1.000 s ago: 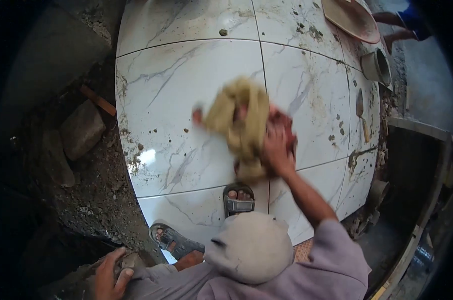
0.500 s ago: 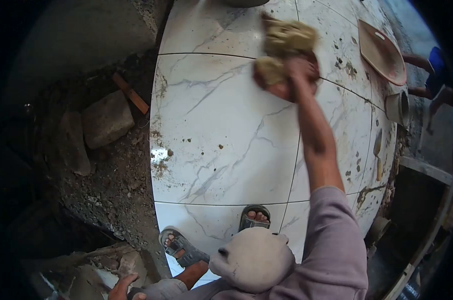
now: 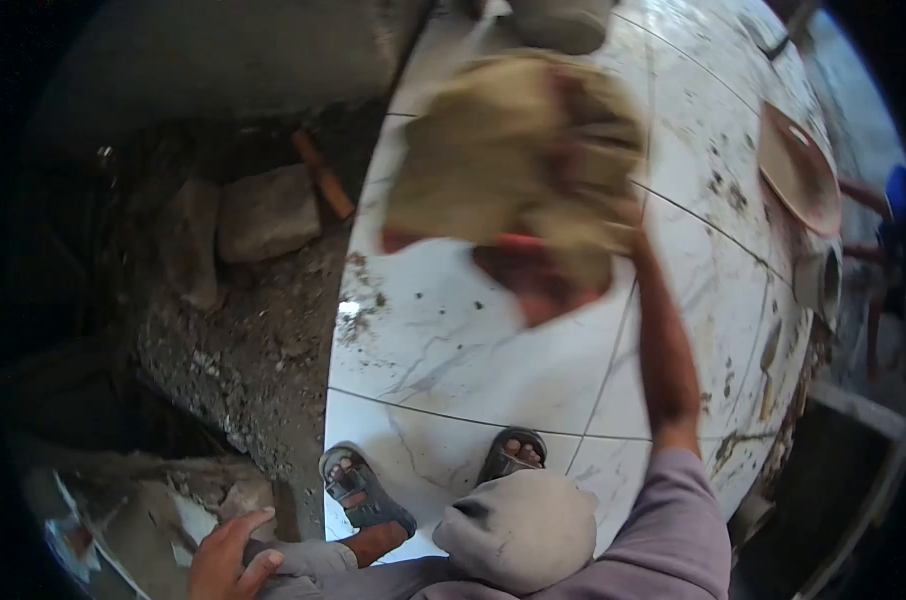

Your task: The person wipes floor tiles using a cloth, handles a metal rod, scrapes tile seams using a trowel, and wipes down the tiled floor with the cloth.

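Obs.: the cloth point(image 3: 498, 140), olive-green with red parts, spreads loose and motion-blurred over the marble-look tiles point(image 3: 473, 370), upper centre of frame. Lower red corner points down the frame; contact with the surface there cannot be confirmed.

Right hand point(image 3: 628, 228): at the cloth's right edge, apparently clenched on bunched fabric; blur and folds hide the separate fingers. Forearm runs up from lower right.
Left hand point(image 3: 233, 560): lower left of frame, fingers released and loosely spread, thumb apart, nothing grasped.

Surroundings: dark grit point(image 3: 365, 290) along the tiles' left edge, with small specks scattered below the cloth. Grey bucket point(image 3: 561, 22) at top centre, close to the cloth's upper edge. Shallow basin point(image 3: 798, 172) at upper right; trowel point(image 3: 770, 350) lower down on that side. Sandalled foot point(image 3: 368, 495) at lower centre-left, another foot point(image 3: 514, 453) to its right.

Technique notes (judgement): a gathered, palm-sized bundle should steer better than this open spread, whose loose corners could catch the bucket. Low, even strokes with flat pressure would suit the smooth tiles; hard grit dragged under the fabric might scratch them. Overlapping passes, drawn clear of the feet, and a fresh fold once soiled seem advisable.
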The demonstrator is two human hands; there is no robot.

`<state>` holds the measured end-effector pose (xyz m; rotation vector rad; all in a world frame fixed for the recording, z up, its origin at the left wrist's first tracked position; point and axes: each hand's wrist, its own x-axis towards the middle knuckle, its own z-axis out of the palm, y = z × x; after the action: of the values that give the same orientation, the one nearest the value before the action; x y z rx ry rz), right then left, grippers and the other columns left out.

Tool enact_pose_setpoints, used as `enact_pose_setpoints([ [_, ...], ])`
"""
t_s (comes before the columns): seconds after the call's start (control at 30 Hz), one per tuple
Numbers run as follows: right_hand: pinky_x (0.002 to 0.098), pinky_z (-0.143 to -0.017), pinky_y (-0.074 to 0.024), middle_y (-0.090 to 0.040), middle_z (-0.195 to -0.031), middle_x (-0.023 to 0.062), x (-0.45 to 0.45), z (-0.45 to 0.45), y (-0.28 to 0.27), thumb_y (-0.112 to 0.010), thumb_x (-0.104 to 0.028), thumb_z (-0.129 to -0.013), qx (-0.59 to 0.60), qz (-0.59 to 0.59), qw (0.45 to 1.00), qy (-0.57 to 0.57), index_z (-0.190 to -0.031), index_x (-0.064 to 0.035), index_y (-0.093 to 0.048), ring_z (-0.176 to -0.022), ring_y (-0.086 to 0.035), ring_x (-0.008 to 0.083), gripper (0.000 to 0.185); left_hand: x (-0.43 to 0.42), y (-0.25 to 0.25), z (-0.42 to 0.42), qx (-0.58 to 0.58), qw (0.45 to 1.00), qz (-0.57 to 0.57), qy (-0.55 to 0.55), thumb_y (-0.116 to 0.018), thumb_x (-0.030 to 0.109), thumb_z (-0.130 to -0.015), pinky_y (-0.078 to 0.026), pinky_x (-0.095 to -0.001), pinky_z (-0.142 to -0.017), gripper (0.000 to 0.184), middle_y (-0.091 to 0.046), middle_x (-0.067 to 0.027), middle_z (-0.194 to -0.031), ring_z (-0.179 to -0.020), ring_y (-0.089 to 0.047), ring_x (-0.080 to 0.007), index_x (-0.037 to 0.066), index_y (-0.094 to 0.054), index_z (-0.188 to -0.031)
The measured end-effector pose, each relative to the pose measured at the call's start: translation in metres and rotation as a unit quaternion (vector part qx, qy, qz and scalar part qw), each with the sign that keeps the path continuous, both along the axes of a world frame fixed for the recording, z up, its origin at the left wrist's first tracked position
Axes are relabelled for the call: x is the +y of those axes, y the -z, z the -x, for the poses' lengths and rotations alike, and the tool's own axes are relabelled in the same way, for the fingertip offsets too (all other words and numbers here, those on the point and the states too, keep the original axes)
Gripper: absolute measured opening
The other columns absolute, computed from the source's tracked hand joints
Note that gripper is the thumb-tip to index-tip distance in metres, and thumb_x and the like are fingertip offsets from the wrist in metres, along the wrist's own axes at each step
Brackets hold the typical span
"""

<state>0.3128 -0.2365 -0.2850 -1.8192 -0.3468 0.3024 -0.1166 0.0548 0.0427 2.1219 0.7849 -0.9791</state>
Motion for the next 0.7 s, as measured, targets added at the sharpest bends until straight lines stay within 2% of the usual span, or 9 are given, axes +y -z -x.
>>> enact_pose_setpoints([
  [0.17, 0.0460, -0.074, -0.0456, -0.064, -0.090, 0.0118, -0.139, -0.068, 0.067, -0.059, -0.019, -0.075, -0.064, 0.373, 0.903, 0.206, -0.091, -0.0100, -0.068, -0.085, -0.061, 0.0305, 0.020, 0.013, 0.000, 0.012, -0.004, 0.999, 0.028, -0.025, -0.064, 0.040, -0.083, -0.044, -0.0419, -0.094, 0.057, -0.059, -0.0224, -0.119, -0.112, -0.056, -0.0385, 0.001, -0.053, -0.124],
  [0.27, 0.0468, -0.071, -0.0457, -0.064, -0.091, 0.0099, -0.071, -0.084, 0.105, -0.060, -0.021, -0.076, -0.135, 0.572, 0.782, 0.208, -0.090, -0.0106, -0.069, -0.086, -0.061, 0.0306, 0.019, 0.014, -0.003, 0.013, 0.004, 0.998, 0.041, -0.038, -0.063, 0.041, -0.083, -0.044, -0.0417, -0.094, 0.058, -0.059, -0.0219, -0.119, -0.112, -0.056, -0.0378, 0.001, -0.053, -0.124],
  [0.37, 0.0476, -0.068, -0.0459, -0.064, -0.093, 0.0079, 0.082, -0.065, 0.112, -0.061, -0.024, -0.077, -0.289, 0.655, 0.691, 0.099, -0.088, -0.0112, -0.070, -0.088, -0.061, 0.0307, 0.019, 0.013, -0.001, 0.016, 0.006, 0.998, 0.036, -0.042, -0.063, 0.041, -0.083, -0.044, -0.0412, -0.095, 0.058, -0.059, -0.0214, -0.119, -0.111, -0.057, -0.0372, 0.001, -0.053, -0.124],
  [0.47, 0.0446, -0.066, -0.0441, -0.062, -0.086, 0.0071, 0.226, 0.025, 0.036, -0.061, -0.023, -0.077, -0.341, 0.524, 0.777, -0.075, -0.078, -0.0133, -0.070, -0.081, -0.061, 0.0280, 0.013, 0.012, -0.003, 0.009, -0.024, 0.999, 0.011, -0.023, -0.062, 0.041, -0.083, -0.043, -0.0406, -0.096, 0.057, -0.059, -0.0208, -0.119, -0.111, -0.056, -0.0369, 0.002, -0.053, -0.124],
  [0.53, 0.0480, -0.070, -0.0479, -0.065, -0.086, 0.0113, 0.287, 0.066, 0.029, -0.061, -0.022, -0.075, -0.317, 0.421, 0.832, -0.171, -0.089, -0.0119, -0.069, -0.086, -0.064, 0.0282, 0.019, 0.008, -0.005, 0.003, -0.012, 1.000, -0.016, -0.008, -0.061, 0.040, -0.084, -0.043, -0.0407, -0.096, 0.056, -0.059, -0.0199, -0.119, -0.111, -0.056, -0.0372, 0.002, -0.054, -0.124],
  [0.57, 0.0436, -0.076, -0.0490, -0.065, -0.090, 0.0140, 0.295, 0.084, 0.029, -0.061, -0.022, -0.079, -0.286, 0.245, 0.908, -0.187, -0.099, -0.0073, -0.067, -0.090, -0.064, 0.0278, 0.026, 0.004, -0.006, 0.000, -0.021, 1.000, -0.021, -0.001, -0.061, 0.040, -0.084, -0.043, -0.0407, -0.096, 0.056, -0.059, -0.0199, -0.119, -0.111, -0.056, -0.0372, 0.002, -0.054, -0.124],
  [0.6, 0.0392, -0.082, -0.0501, -0.066, -0.095, 0.0166, 0.304, 0.102, 0.030, -0.060, -0.023, -0.083, -0.247, 0.064, 0.942, -0.219, -0.109, -0.0027, -0.064, -0.094, -0.064, 0.0274, 0.033, 0.000, -0.007, -0.002, -0.027, 0.999, -0.018, 0.008, -0.061, 0.040, -0.084, -0.043, -0.0411, -0.095, 0.055, -0.059, -0.0197, -0.119, -0.110, -0.056, -0.0374, 0.003, -0.054, -0.124],
  [0.63, 0.0365, -0.092, -0.0459, -0.063, -0.113, 0.0170, 0.300, 0.109, -0.002, -0.053, -0.021, -0.088, -0.056, 0.018, 0.958, -0.282, -0.116, -0.0038, -0.062, -0.107, -0.059, 0.0282, 0.034, -0.001, -0.008, -0.003, -0.032, 0.999, -0.014, 0.016, -0.061, 0.040, -0.085, -0.043, -0.0416, -0.094, 0.054, -0.059, -0.0196, -0.119, -0.110, -0.056, -0.0376, 0.003, -0.054, -0.124],
  [0.7, 0.0391, -0.089, -0.0470, -0.065, -0.111, 0.0154, 0.253, 0.107, -0.029, -0.055, -0.022, -0.085, 0.029, -0.033, 0.964, -0.262, -0.116, -0.0019, -0.061, -0.104, -0.061, 0.0295, 0.037, 0.002, -0.005, 0.005, -0.041, 0.998, -0.012, 0.042, -0.061, 0.039, -0.086, -0.043, -0.0410, -0.095, 0.053, -0.058, -0.0187, -0.120, -0.111, -0.055, -0.0362, 0.004, -0.053, -0.125],
])
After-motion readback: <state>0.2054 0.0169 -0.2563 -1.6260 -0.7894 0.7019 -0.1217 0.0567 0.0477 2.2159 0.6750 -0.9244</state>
